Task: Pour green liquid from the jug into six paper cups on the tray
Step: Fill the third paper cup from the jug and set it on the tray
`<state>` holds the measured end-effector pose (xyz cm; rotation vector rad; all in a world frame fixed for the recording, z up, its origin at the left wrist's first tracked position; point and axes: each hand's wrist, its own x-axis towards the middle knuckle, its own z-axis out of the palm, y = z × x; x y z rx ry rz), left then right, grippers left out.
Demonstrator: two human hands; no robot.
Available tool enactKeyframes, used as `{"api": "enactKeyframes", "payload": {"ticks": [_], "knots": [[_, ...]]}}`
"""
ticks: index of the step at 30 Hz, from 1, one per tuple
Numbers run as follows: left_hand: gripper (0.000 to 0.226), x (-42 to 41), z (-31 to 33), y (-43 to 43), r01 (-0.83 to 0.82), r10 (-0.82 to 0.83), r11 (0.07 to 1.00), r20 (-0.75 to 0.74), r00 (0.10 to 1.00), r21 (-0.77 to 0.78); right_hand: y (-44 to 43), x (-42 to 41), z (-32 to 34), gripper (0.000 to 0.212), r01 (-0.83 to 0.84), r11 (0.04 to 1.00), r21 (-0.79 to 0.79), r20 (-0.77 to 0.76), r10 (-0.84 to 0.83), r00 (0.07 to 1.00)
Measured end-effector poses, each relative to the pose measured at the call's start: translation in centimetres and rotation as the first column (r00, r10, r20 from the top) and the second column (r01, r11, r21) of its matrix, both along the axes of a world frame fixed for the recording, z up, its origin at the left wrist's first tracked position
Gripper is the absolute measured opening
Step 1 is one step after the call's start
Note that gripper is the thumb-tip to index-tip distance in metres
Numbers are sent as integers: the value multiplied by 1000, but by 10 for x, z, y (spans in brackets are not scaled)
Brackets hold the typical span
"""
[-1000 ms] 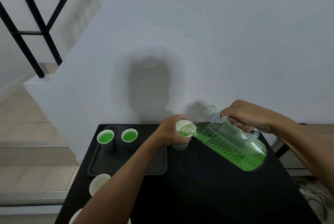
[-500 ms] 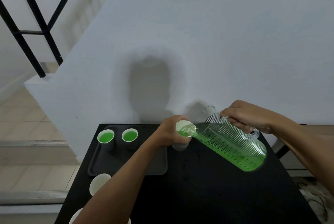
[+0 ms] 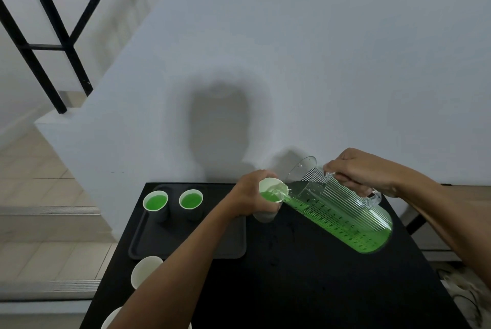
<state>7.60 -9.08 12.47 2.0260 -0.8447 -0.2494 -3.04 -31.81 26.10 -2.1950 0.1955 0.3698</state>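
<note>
Above black table: left hand [image 3: 248,197] wraps paper cup [image 3: 271,195]; right hand [image 3: 361,170] grips tilted jug [image 3: 342,211] handle.

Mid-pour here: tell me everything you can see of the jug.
The jug is clear, ribbed, plastic-looking, with black scale marks and a side handle. It hangs above the table, tipped left, green liquid filling its lower side and running from the lip into the cup the left hand holds. The right hand grips the handle.
</note>
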Motion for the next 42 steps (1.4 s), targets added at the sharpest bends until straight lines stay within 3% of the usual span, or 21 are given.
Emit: {"api": "enactKeyframes", "payload": {"ticks": [42], "knots": [[52, 0, 2, 1, 10, -10, 1000, 4, 1000, 1, 1, 2, 2, 55, -11, 1000, -11, -3, 11, 1000]]}}
